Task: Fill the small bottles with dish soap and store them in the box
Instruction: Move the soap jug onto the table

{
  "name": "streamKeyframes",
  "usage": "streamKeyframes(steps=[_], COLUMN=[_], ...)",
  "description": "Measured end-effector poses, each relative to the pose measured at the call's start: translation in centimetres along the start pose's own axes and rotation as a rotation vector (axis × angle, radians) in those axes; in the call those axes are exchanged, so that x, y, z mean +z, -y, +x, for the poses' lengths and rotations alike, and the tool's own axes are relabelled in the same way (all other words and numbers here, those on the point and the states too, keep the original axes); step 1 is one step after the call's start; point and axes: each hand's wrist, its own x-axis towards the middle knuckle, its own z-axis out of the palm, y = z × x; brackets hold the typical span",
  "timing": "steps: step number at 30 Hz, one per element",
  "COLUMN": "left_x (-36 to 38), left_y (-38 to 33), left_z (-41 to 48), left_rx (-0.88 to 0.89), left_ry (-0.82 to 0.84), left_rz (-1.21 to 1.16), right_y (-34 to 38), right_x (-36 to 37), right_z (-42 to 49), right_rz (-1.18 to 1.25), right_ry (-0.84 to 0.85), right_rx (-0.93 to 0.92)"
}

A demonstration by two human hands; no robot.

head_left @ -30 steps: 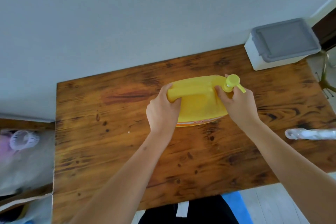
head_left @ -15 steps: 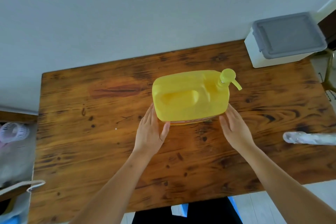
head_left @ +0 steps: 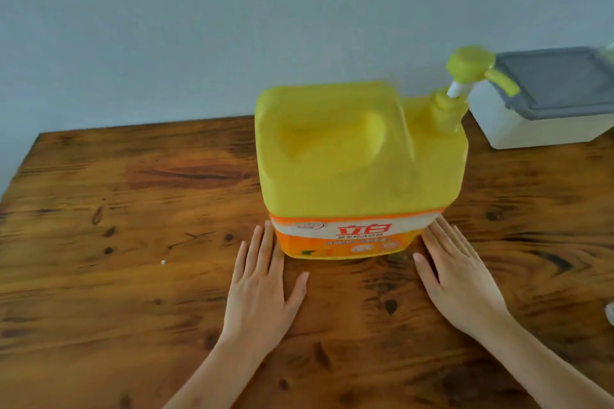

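Note:
A big yellow dish soap jug (head_left: pixel 358 159) with an orange label stands upright in the middle of the wooden table (head_left: pixel 116 276). Its yellow-green pump head (head_left: pixel 471 68) points right. My left hand (head_left: pixel 262 289) lies flat and open on the table by the jug's lower left corner, fingertips near the label. My right hand (head_left: pixel 461 279) lies open at the jug's lower right corner, holding nothing. A white box with a grey lid (head_left: pixel 551 100) sits at the back right, lid on. No small bottles are visible.
A grey wall rises behind the table's far edge. A pale object (head_left: pixel 610 314) is cut off at the right edge of the table. Bare wood stretches to the left of the jug.
My hands let go of the jug's top and dropped to the table on both sides of its base. The view has moved closer and lower.

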Motion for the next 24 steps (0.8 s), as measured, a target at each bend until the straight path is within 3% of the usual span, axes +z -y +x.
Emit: streamKeyframes(steps=[3,8,15,24], left_x=[1.4,1.9,1.9,1.5], left_y=[0.0,0.5,-2.7,-3.2], left_z=[-0.3,0.5,-1.7,-3.0], left_rx=[-0.015,-0.013,-0.187,-0.201], left_ry=[-0.082,-0.048,-0.023,-0.072], left_rz=[0.026,0.061,0.007,-0.031], right_y=[-0.6,-0.8,-0.2,0.2], right_x=[1.2,2.1,1.9,2.4], right_z=[-0.2,0.7,-0.5,-3.1], right_rz=[-0.022,-0.049,-0.044,-0.02], right_ry=[-0.054,-0.069,-0.024,-0.069], right_rx=[-0.035,-0.061,-0.072,-0.118])
